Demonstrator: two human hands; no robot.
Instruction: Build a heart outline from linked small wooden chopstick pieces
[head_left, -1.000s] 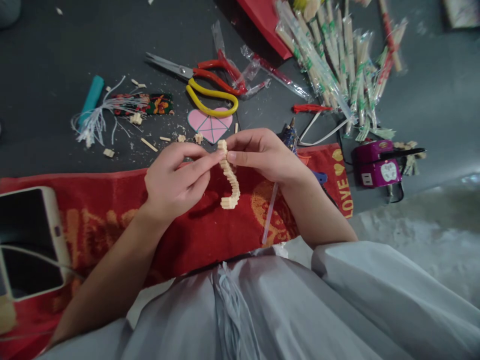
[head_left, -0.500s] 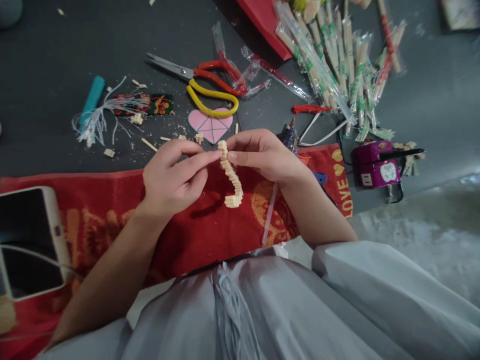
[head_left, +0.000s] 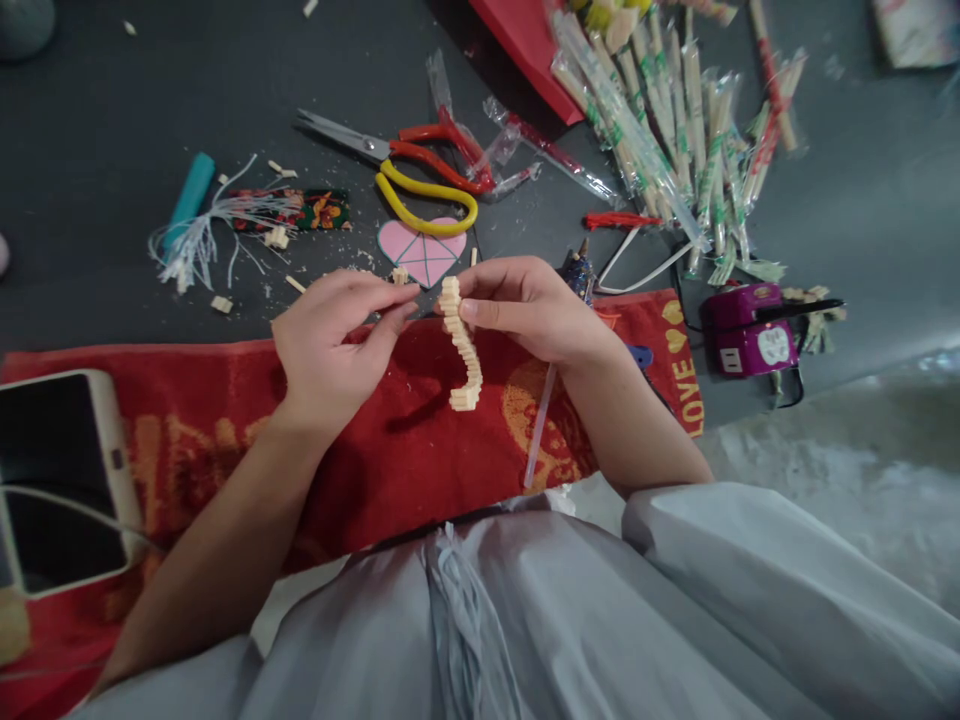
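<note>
An S-shaped piece built of short pale wooden bits [head_left: 466, 355] hangs upright in front of me. My right hand [head_left: 525, 305] pinches its upper part between thumb and fingers. My left hand [head_left: 337, 335] is just left of the piece, apart from it, its thumb and index tips a little apart with nothing visible between them. Beyond the hands lie a pink heart-shaped card [head_left: 420, 250] and scissors [head_left: 420, 175] with red and yellow handles, one handle over the card. Small wooden bits [head_left: 400, 275] are scattered near my left hand.
A red towel [head_left: 375, 470] covers the near table edge, with a phone-like device [head_left: 56, 480] at left. A glue gun [head_left: 577, 272] is partly hidden behind my right wrist; a glue stick [head_left: 540, 430] lies nearby. Wrapped chopsticks [head_left: 675, 130] and a purple device [head_left: 750, 330] are at right.
My left hand has let go of the wooden piece and drawn back slightly to the left. My right hand still holds the piece in nearly the same place.
</note>
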